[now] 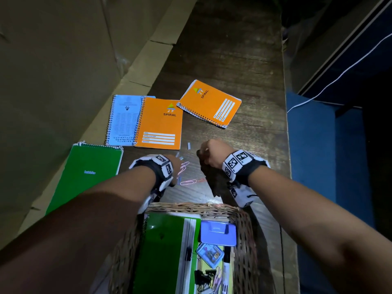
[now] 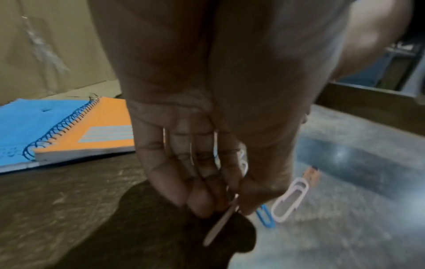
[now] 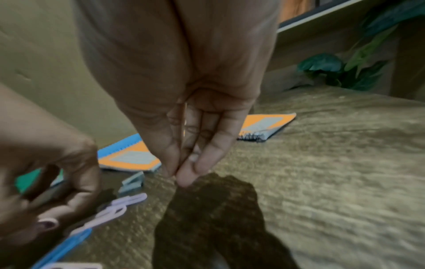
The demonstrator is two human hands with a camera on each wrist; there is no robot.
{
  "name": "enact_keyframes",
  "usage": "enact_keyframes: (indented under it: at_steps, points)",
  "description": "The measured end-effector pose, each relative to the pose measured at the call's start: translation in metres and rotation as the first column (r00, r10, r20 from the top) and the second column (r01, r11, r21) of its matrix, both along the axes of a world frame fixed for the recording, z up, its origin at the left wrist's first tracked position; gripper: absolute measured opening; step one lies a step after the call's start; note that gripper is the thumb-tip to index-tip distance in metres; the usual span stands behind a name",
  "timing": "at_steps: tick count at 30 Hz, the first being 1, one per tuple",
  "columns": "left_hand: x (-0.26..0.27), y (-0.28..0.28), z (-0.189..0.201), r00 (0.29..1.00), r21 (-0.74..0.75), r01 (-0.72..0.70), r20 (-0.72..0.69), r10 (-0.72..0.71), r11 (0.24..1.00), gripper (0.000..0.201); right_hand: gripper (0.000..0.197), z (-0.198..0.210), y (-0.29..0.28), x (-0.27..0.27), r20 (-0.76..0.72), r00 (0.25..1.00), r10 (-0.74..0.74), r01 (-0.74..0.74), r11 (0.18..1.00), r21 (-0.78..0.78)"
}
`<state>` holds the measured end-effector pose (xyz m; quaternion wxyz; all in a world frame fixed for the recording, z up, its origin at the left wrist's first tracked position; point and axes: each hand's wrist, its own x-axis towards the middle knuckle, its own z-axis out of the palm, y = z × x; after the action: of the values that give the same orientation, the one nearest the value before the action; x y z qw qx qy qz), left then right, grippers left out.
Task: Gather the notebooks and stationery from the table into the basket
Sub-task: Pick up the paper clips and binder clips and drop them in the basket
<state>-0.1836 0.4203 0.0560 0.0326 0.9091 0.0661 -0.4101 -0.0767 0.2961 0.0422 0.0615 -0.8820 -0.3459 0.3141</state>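
My left hand (image 2: 232, 209) hovers low over the wooden table and pinches a thin pale paper clip (image 2: 218, 229), seen edge-on, between thumb and fingertips. Loose paper clips (image 1: 186, 177) lie beside it, among them a white one (image 2: 289, 200) and a blue one (image 2: 264, 216). My right hand (image 3: 181, 174) hangs just right of them, its fingertips pressed together with nothing visible between them. Two small staple strips (image 3: 132, 183) lie nearby. A blue notebook (image 1: 123, 119), two orange ones (image 1: 161, 124) (image 1: 210, 102) and a green one (image 1: 89, 172) lie flat beyond.
The wicker basket (image 1: 191, 207) sits at the near edge and holds a green notebook, a purple box, binder clips and pens. Cardboard panels (image 1: 53, 60) wall the left side. The table edge (image 1: 285, 124) drops off at the right. A plant (image 3: 345, 72) stands at the far end.
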Motion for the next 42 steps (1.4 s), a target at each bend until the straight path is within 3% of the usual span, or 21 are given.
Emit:
enact_keyframes:
  at_steps: [2, 4, 9, 14, 18, 20, 22, 27, 32, 34, 36, 38, 40, 42]
  points:
    - [0.001, 0.003, 0.007, 0.999, 0.006, -0.036, 0.039, 0.036, 0.999, 0.023, 0.028, 0.012, -0.007, -0.003, 0.035, 0.999, 0.006, -0.008, 0.998, 0.061]
    - [0.000, 0.007, 0.018, 0.995, -0.007, -0.077, 0.063, 0.077, 0.997, 0.011, 0.022, 0.025, -0.013, -0.007, 0.031, 0.999, 0.044, -0.047, 0.992, 0.121]
    - [-0.022, 0.009, 0.045, 0.941, -0.188, -0.198, 0.238, 0.241, 0.962, 0.017, 0.020, 0.054, -0.041, -0.036, -0.086, 0.993, 0.074, -0.052, 0.970, 0.238]
    - [-0.083, -0.032, 0.066, 0.869, -0.420, -0.168, 0.364, 0.335, 0.892, 0.011, 0.021, 0.058, -0.077, -0.085, -0.191, 0.968, 0.162, -0.105, 0.955, 0.278]
    - [-0.136, -0.079, 0.048, 0.851, -0.708, -0.275, 0.136, 0.507, 0.650, 0.023, 0.023, 0.051, -0.104, -0.113, -0.271, 0.945, 0.183, -0.109, 0.958, 0.267]
    - [-0.157, -0.098, 0.031, 0.840, -0.742, -0.360, 0.006, 0.542, 0.565, 0.019, 0.022, 0.048, -0.113, -0.123, -0.304, 0.938, 0.167, -0.089, 0.963, 0.252]
    - [-0.170, -0.109, 0.018, 0.838, -0.740, -0.413, -0.081, 0.539, 0.531, 0.018, 0.021, 0.049, -0.119, -0.131, -0.318, 0.933, 0.171, -0.096, 0.967, 0.236]
    - [-0.185, -0.098, 0.011, 0.871, -0.715, -0.388, -0.078, 0.486, 0.582, 0.027, 0.021, 0.048, -0.123, -0.149, -0.361, 0.906, 0.222, -0.164, 0.969, 0.186]
    - [-0.173, -0.062, 0.025, 0.725, -0.688, -0.457, 0.079, 0.684, 0.563, 0.019, 0.025, 0.051, -0.125, -0.171, -0.432, 0.842, 0.324, -0.329, 0.942, 0.064]
    - [-0.162, -0.042, 0.035, 0.684, -0.639, -0.430, 0.230, 0.693, 0.637, 0.017, 0.027, 0.055, -0.124, -0.175, -0.438, 0.806, 0.398, -0.427, 0.904, 0.035]
    - [-0.145, -0.022, 0.047, 0.652, -0.559, -0.416, 0.367, 0.663, 0.718, 0.016, 0.027, 0.061, -0.118, -0.166, -0.377, 0.825, 0.422, -0.435, 0.899, 0.054]
    - [-0.123, -0.003, 0.056, 0.690, -0.470, -0.392, 0.418, 0.591, 0.791, 0.022, 0.026, 0.069, -0.107, -0.145, -0.324, 0.875, 0.359, -0.351, 0.933, 0.084]
    - [-0.097, 0.015, 0.058, 0.802, -0.351, -0.348, 0.368, 0.470, 0.869, 0.027, 0.023, 0.078, -0.094, -0.116, -0.251, 0.921, 0.299, -0.269, 0.952, 0.145]
    - [-0.072, 0.029, 0.053, 0.870, -0.256, -0.305, 0.318, 0.378, 0.917, 0.026, 0.016, 0.085, -0.081, -0.088, -0.141, 0.950, 0.278, -0.253, 0.951, 0.176]
